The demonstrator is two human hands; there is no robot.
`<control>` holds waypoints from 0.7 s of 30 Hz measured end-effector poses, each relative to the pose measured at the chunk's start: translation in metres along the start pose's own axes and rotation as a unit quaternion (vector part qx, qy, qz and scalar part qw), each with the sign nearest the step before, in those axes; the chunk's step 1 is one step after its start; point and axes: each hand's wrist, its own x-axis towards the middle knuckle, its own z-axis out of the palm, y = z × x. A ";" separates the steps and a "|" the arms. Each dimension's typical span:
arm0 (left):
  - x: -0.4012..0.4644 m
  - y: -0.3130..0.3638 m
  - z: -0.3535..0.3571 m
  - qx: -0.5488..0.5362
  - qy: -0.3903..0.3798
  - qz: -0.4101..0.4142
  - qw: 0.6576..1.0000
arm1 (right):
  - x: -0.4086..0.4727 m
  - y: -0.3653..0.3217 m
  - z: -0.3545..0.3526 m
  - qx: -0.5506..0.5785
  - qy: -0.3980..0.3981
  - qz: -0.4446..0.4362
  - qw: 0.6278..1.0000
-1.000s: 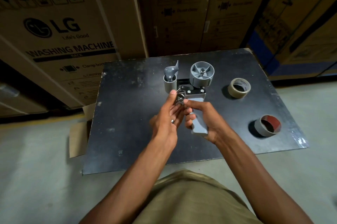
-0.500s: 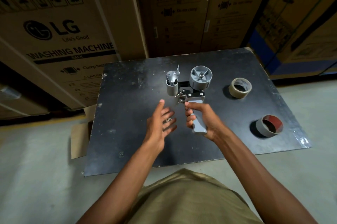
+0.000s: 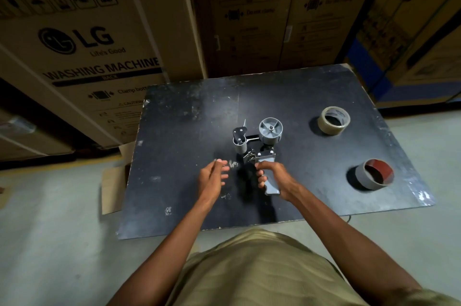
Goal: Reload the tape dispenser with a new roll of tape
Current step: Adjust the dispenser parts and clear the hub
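A grey hand-held tape dispenser (image 3: 259, 141) lies over the middle of a black board (image 3: 189, 131), its round spool hub bare of tape. My right hand (image 3: 272, 177) is wrapped around its handle. My left hand (image 3: 212, 177) hovers just left of the dispenser, fingers loosely apart, holding nothing. A tan roll of tape (image 3: 333, 120) lies flat at the board's back right. A grey roll with a red inside (image 3: 374, 173) rests at the right, nearer the front edge.
Tall cardboard washing-machine boxes (image 3: 82, 38) stand close behind and to the left of the board. More boxes rise at the back right. A loose piece of cardboard (image 3: 112, 188) lies on the concrete floor by the board's left edge.
My left hand let go of the dispenser's front and drew back to the left. My right hand lowered the dispenser toward the board, still gripping the handle.
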 end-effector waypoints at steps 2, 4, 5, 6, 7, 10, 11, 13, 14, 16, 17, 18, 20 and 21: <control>0.001 -0.002 0.002 0.008 -0.005 0.000 1.000 | 0.006 0.004 -0.005 0.000 0.003 0.006 1.000; 0.001 -0.004 0.004 0.012 -0.010 0.002 1.000 | 0.012 0.008 -0.009 0.002 0.009 0.010 1.000; 0.001 -0.004 0.005 0.009 -0.012 0.005 1.000 | 0.015 0.010 -0.011 0.004 0.014 0.013 1.000; 0.001 -0.004 0.006 0.003 -0.012 0.007 1.000 | 0.017 0.011 -0.013 0.003 0.018 0.015 1.000; 0.001 -0.004 0.007 -0.002 -0.012 0.009 1.000 | 0.019 0.012 -0.014 0.000 0.021 0.017 1.000; 0.002 -0.005 0.009 -0.007 -0.016 0.015 1.000 | 0.024 0.015 -0.019 -0.014 0.022 0.014 1.000; 0.002 -0.005 0.010 -0.008 -0.019 0.017 1.000 | 0.025 0.016 -0.020 -0.016 0.024 0.012 1.000; 0.004 -0.005 0.012 -0.009 -0.021 0.021 1.000 | 0.027 0.018 -0.022 -0.014 0.025 0.013 1.000; 0.005 -0.005 0.013 -0.010 -0.021 0.023 0.999 | 0.028 0.019 -0.022 -0.012 0.024 0.016 1.000; 0.007 -0.005 0.016 -0.015 -0.022 0.021 0.999 | 0.028 0.018 -0.024 -0.018 0.021 0.016 0.999; 0.008 -0.005 0.018 -0.019 -0.022 0.021 0.999 | 0.027 0.017 -0.025 -0.023 0.021 0.015 0.999; 0.009 -0.005 0.021 -0.025 -0.022 0.020 0.999 | 0.027 0.016 -0.026 -0.030 0.020 0.013 0.999; 0.010 -0.001 0.028 -0.036 -0.029 0.017 0.999 | 0.026 0.015 -0.028 -0.039 0.011 0.011 0.999; 0.010 0.002 0.033 -0.042 -0.034 0.019 0.998 | 0.024 0.015 -0.030 -0.044 0.005 0.011 0.999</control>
